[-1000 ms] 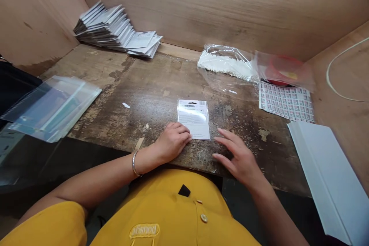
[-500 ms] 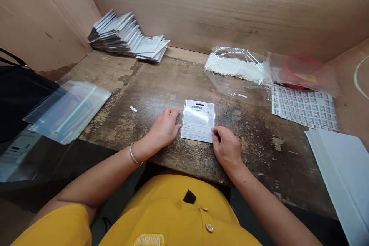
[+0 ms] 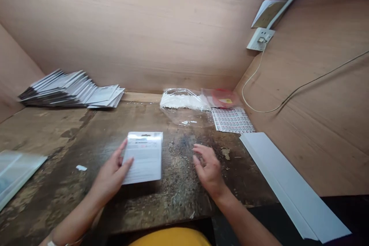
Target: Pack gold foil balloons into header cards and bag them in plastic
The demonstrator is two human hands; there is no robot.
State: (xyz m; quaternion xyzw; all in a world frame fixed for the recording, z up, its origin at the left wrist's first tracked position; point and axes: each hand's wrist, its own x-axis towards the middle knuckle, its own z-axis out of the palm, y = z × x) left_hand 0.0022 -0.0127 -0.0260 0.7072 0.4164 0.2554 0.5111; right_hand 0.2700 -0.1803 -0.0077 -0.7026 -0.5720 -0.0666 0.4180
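A white printed card packet in a clear sleeve (image 3: 143, 157) lies on the worn wooden table (image 3: 178, 207). My left hand (image 3: 111, 171) is at its left side, with the fingers against that edge. I cannot tell whether they grip it. My right hand (image 3: 209, 169) hovers to the right of the packet, fingers loosely curled, apart from it and holding nothing.
Behind the hands are a stack of card packets (image 3: 69, 90), a plastic bag of white material (image 3: 184, 100) and a printed sheet (image 3: 233, 120). Clear sleeves (image 3: 17, 173) lie at left; a long white folded sheet (image 3: 288, 184) lies at right.
My right hand has left the packet's lower right corner and moved right. My left hand now lies along the packet's edge. The view has tilted up, showing more of the wooden wall.
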